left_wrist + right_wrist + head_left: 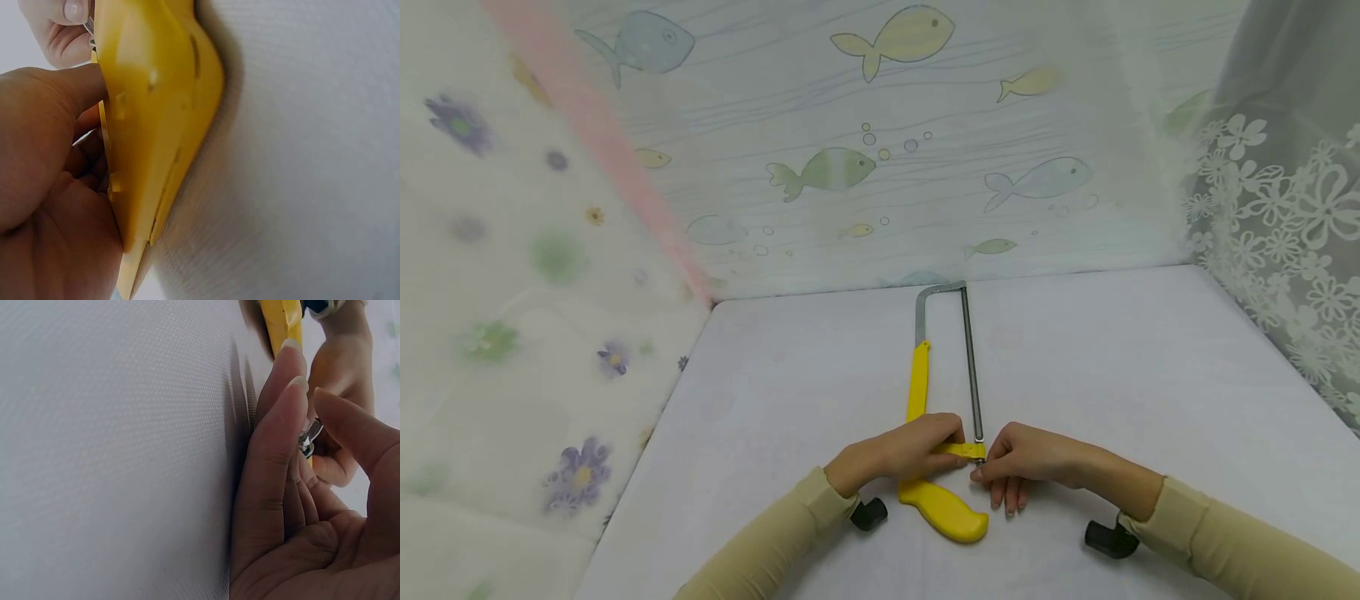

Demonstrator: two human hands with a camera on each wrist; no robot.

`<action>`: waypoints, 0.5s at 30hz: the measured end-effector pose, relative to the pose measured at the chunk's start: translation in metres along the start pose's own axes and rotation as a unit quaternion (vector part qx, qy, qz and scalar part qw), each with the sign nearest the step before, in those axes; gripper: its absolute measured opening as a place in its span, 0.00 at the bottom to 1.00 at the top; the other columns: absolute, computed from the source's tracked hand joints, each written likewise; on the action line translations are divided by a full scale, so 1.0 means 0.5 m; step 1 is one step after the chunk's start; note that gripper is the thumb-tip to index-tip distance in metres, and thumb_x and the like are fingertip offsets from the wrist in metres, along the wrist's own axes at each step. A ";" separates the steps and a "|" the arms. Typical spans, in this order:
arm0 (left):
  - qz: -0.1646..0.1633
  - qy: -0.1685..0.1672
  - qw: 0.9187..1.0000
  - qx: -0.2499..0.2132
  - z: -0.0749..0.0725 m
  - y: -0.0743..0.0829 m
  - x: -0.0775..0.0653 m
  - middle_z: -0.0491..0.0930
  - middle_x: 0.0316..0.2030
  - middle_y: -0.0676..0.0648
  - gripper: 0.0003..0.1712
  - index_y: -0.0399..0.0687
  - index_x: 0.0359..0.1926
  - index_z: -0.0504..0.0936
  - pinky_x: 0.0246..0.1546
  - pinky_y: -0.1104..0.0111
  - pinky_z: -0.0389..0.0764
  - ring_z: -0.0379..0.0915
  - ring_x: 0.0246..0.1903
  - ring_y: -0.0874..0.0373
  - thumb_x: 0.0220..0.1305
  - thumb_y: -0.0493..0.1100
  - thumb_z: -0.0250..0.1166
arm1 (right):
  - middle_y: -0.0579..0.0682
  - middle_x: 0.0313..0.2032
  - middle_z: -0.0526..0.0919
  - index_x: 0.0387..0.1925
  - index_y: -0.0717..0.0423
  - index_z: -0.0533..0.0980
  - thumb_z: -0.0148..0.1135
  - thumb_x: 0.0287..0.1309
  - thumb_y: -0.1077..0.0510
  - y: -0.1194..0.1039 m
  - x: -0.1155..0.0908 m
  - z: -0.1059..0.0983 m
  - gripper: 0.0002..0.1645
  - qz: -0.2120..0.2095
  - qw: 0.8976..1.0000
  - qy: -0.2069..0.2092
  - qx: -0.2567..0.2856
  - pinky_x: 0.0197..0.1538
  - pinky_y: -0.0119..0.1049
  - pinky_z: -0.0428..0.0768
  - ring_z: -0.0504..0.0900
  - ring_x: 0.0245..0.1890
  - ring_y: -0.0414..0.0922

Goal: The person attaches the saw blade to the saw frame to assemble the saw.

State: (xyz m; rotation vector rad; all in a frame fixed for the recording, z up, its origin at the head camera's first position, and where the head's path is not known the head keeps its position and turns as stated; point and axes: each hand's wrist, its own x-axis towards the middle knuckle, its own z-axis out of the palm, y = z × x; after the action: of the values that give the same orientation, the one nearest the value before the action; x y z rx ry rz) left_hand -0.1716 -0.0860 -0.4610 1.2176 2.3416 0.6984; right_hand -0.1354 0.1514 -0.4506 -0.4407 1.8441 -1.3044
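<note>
A hacksaw (955, 508) with a yellow handle and a grey metal front bow lies on the white table. My left hand (910, 446) grips its yellow frame close to the short arm where the blade ends. In the left wrist view, the yellow handle (156, 112) fills the middle, with the thumb against its side. My right hand (1030, 458) is at the blade's near end, thumb and forefinger pinching a small metal wing nut (309, 440). The other right fingers (269, 469) extend beside it, low over the cloth. The dark blade (972, 367) runs away from me.
A white cloth covers the table (790, 358). Fish-patterned fabric (850, 125) hangs at the back, flowered fabric (512, 333) at the left, and a lace curtain (1300, 208) at the right. Black camera mounts (870, 514) sit under both wrists.
</note>
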 end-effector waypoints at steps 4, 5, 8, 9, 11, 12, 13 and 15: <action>0.000 0.000 1.000 -0.002 -0.001 0.001 -0.001 0.73 0.36 0.57 0.07 0.50 0.43 0.74 0.39 0.78 0.71 0.67 0.36 0.66 0.75 0.46 0.63 | 0.57 0.23 0.86 0.28 0.65 0.85 0.68 0.67 0.51 -0.002 -0.004 -0.002 0.20 0.003 1.000 0.003 -0.007 0.23 0.28 0.78 0.83 0.17 0.40; 0.000 0.000 1.000 -0.003 -0.001 0.001 -0.001 0.73 0.36 0.57 0.07 0.50 0.43 0.74 0.39 0.78 0.71 0.68 0.36 0.66 0.75 0.46 0.63 | 0.57 0.23 0.86 0.28 0.65 0.85 0.68 0.67 0.51 -0.002 -0.005 -0.004 0.20 0.003 1.000 0.003 -0.010 0.23 0.28 0.78 0.83 0.17 0.40; -0.002 -0.001 1.000 -0.004 -0.001 0.002 -0.001 0.73 0.36 0.57 0.07 0.51 0.43 0.74 0.39 0.78 0.71 0.68 0.36 0.66 0.75 0.47 0.63 | 0.56 0.23 0.86 0.28 0.65 0.85 0.68 0.66 0.53 -0.003 -0.008 -0.009 0.18 -0.001 1.000 0.002 -0.019 0.23 0.28 0.79 0.82 0.17 0.40; -0.002 0.000 1.000 -0.003 -0.001 0.002 -0.001 0.73 0.36 0.57 0.07 0.51 0.43 0.74 0.39 0.78 0.71 0.67 0.36 0.66 0.75 0.47 0.63 | 0.56 0.22 0.86 0.28 0.65 0.85 0.68 0.66 0.54 -0.003 -0.009 -0.011 0.17 -0.003 1.000 0.002 -0.020 0.23 0.28 0.79 0.83 0.17 0.40; -0.003 0.000 1.000 -0.001 0.000 0.001 -0.001 0.73 0.36 0.57 0.07 0.51 0.43 0.74 0.39 0.77 0.70 0.67 0.36 0.66 0.75 0.47 0.63 | 0.55 0.22 0.85 0.29 0.66 0.84 0.68 0.65 0.56 -0.002 -0.010 -0.014 0.15 -0.006 1.000 0.000 -0.020 0.23 0.28 0.79 0.83 0.18 0.40; -0.004 0.000 1.000 -0.001 0.000 0.000 -0.001 0.73 0.36 0.57 0.07 0.51 0.43 0.74 0.39 0.77 0.70 0.67 0.36 0.66 0.75 0.47 0.63 | 0.54 0.22 0.85 0.29 0.66 0.84 0.68 0.65 0.57 -0.001 -0.010 -0.016 0.14 -0.007 1.000 -0.001 -0.018 0.24 0.28 0.79 0.83 0.18 0.40; -0.004 0.000 1.000 0.000 0.000 0.000 -0.001 0.73 0.37 0.57 0.07 0.51 0.43 0.74 0.39 0.77 0.70 0.67 0.36 0.66 0.75 0.47 0.63 | 0.53 0.21 0.85 0.29 0.66 0.84 0.68 0.64 0.58 -0.001 -0.010 -0.017 0.13 -0.008 1.000 -0.001 -0.017 0.24 0.28 0.79 0.83 0.18 0.40; -0.004 0.000 1.000 0.000 0.001 -0.002 0.000 0.73 0.37 0.57 0.07 0.51 0.43 0.74 0.39 0.77 0.71 0.67 0.36 0.66 0.75 0.47 0.63 | 0.52 0.21 0.84 0.29 0.67 0.84 0.68 0.64 0.59 0.002 -0.010 -0.018 0.12 -0.009 1.000 -0.001 -0.014 0.23 0.28 0.79 0.83 0.18 0.40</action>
State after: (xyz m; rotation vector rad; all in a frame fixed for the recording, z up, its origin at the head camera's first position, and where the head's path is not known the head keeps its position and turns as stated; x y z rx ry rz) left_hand -0.1717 -0.0865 -0.4617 1.2085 2.3439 0.6964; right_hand -0.1393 0.1606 -0.4480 -0.4736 1.8638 -1.2906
